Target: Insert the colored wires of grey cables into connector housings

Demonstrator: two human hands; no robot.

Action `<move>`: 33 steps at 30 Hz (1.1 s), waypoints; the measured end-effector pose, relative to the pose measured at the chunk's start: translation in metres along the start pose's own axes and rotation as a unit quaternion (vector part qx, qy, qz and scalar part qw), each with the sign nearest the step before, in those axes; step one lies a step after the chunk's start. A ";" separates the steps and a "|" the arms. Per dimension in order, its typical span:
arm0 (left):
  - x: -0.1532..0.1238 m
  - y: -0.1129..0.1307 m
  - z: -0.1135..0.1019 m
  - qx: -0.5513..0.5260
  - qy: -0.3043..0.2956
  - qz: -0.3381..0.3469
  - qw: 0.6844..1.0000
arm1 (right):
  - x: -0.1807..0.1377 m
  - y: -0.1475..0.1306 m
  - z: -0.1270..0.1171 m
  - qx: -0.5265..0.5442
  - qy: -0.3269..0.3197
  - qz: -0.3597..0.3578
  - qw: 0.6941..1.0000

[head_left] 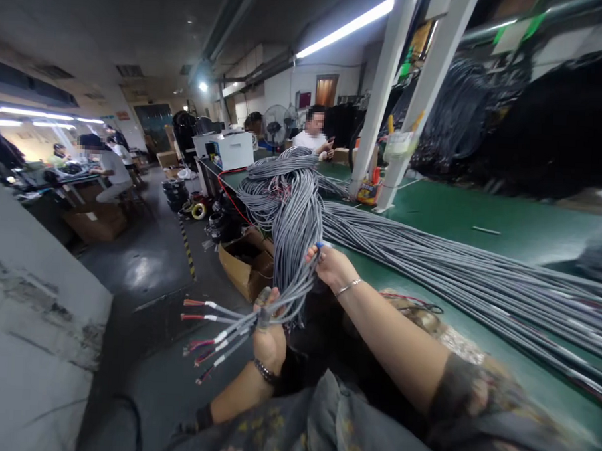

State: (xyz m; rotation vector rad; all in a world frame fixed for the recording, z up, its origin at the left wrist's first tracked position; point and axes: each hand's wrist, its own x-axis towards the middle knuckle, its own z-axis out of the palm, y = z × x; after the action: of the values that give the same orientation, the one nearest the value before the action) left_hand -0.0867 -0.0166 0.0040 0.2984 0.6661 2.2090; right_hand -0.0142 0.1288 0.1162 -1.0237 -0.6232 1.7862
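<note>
My left hand point(269, 334) is closed around a small bunch of grey cables point(294, 218) near their ends. Stripped red and white wire tips point(203, 341) fan out to the left of that hand. A little higher and to the right, my right hand point(332, 265) pinches the same bunch with closed fingers. The bunch rises from my hands to a big heap of grey cables point(277, 184) lying on the green table point(446, 212). A bracelet sits on each wrist.
Long grey cables point(478, 273) run across the table to the right. An open cardboard box point(247, 263) stands on the dark floor below the table edge. A white machine point(229, 148) and seated people are at the back. White posts point(381, 103) rise from the table.
</note>
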 end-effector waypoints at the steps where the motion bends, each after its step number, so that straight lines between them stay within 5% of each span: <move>1: 0.001 0.002 -0.001 -0.011 0.001 -0.010 1.000 | -0.003 -0.003 0.004 0.008 -0.007 -0.001 1.000; 5: 0.009 0.015 0.003 -0.055 0.001 -0.016 0.998 | -0.022 0.006 0.018 0.025 -0.037 0.010 0.999; 11: 0.021 0.030 -0.003 -0.096 0.090 -0.077 0.988 | -0.051 0.050 0.021 -0.020 -0.079 0.082 0.993; 19: 0.018 0.028 0.026 -0.065 0.021 0.012 0.998 | -0.049 0.053 0.037 0.052 -0.097 0.072 0.991; 22: 0.017 0.021 0.034 -0.066 0.030 0.074 0.995 | -0.058 0.074 0.032 0.054 -0.087 0.106 0.989; 26: 0.021 0.013 0.031 -0.091 0.089 0.053 0.991 | -0.057 0.092 0.019 0.006 -0.102 0.114 0.988; 33: 0.020 0.018 0.032 -0.029 0.101 0.069 0.992 | -0.051 0.084 -0.010 -0.138 -0.183 0.069 0.971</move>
State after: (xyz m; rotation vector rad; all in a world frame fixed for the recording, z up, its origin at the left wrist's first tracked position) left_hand -0.0982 0.0004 0.0403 0.0945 0.7059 2.4078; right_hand -0.0361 0.0473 0.0649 -0.9431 -1.0747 2.0729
